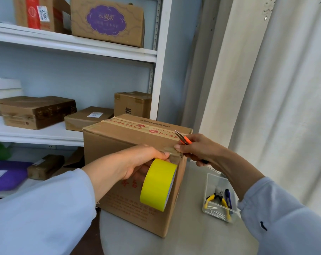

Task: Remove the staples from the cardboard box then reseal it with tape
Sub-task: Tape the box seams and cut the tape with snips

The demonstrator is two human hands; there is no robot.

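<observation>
A brown cardboard box (119, 140) with red print stands on a grey table (192, 227). A printed tape strip runs across its top. My left hand (137, 161) grips a yellow tape roll (158, 184) against the box's near top corner, its thumb pressing brown tape onto the edge. My right hand (194, 148) holds orange-handled scissors (182, 138), blades pointing up and left over the box top, while its fingertips touch the tape at the same corner.
A clear plastic tray (209, 208) on the table at the right holds yellow-handled pliers (217, 198), a dark blue cutter and several pulled staples. White shelves (73, 46) with cardboard boxes stand behind. A pale curtain (275, 89) hangs at the right.
</observation>
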